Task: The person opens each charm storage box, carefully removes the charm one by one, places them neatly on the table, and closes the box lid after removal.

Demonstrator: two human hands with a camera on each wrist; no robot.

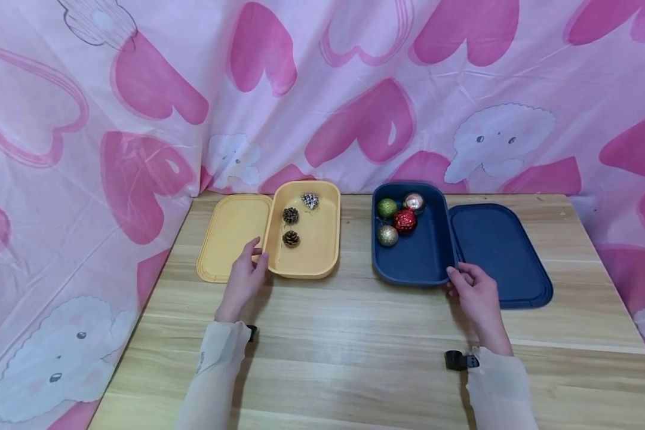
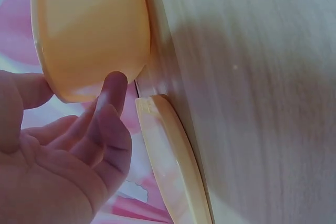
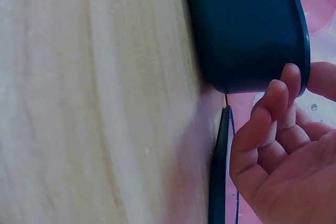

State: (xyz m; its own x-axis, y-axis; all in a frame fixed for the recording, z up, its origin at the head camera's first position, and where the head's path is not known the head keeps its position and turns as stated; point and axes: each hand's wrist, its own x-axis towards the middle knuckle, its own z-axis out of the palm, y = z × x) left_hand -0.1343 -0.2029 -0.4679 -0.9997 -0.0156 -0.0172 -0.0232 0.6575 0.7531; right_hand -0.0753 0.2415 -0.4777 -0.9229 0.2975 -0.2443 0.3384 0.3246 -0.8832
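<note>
A yellow storage box (image 1: 329,251) holds three pine cones (image 1: 291,238), one of them with whitish tips. At its front left corner my left hand (image 1: 243,280) pinches the rim, thumb at the edge and a fingertip against the outer wall (image 2: 100,35). The dark blue storage box (image 1: 427,263) contains several Christmas baubles: green (image 1: 387,208), red (image 1: 405,220), gold glitter (image 1: 387,235) and shiny pinkish (image 1: 413,203). My right hand (image 1: 475,292) grips that box's front right corner, with the thumb over the rim and fingers on the outside (image 3: 247,35).
Left of the yellow box lies a yellow lid (image 1: 231,239), partly under that box's edge. A dark blue lid (image 1: 502,254) lies right of the blue box. Both boxes stand on a wooden table (image 1: 344,352), with a pink heart-patterned curtain (image 1: 312,36) behind.
</note>
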